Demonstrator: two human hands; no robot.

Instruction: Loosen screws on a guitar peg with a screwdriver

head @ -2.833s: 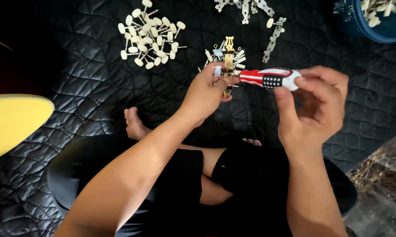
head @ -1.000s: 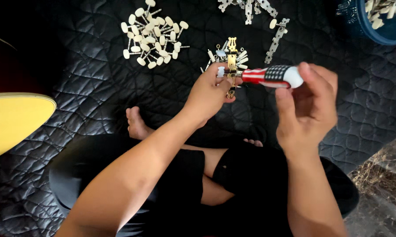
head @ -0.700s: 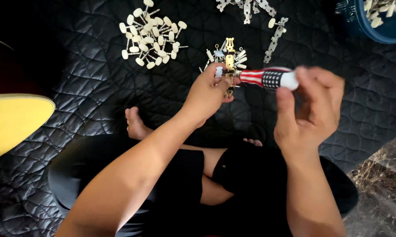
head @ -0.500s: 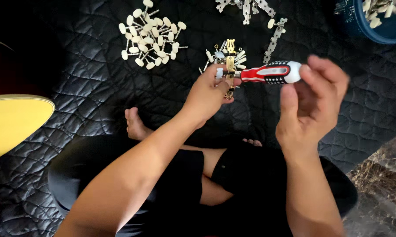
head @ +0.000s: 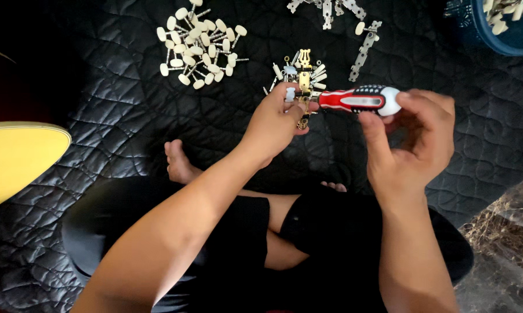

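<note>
Screwdriver: red, black and white handle with a rounded white end, held level, tip pointing left into the gold part. Gold metal part: narrow strip carrying white-knobbed pegs, held upright above the black quilted mat, meeting the screwdriver tip at its lower half.

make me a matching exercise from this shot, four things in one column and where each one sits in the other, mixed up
Things:
1. screwdriver
2. brass tuner plate
3. pile of cream-knobbed pegs
4. blue bowl

Places:
A. loose on the black quilted mat, top left of middle
B. top right corner of the view
C. pinched in the left hand
D. handle end turned by the right hand, tip toward the plate

Pairs: 1-D, 2-C, 3-A, 4-B
</note>
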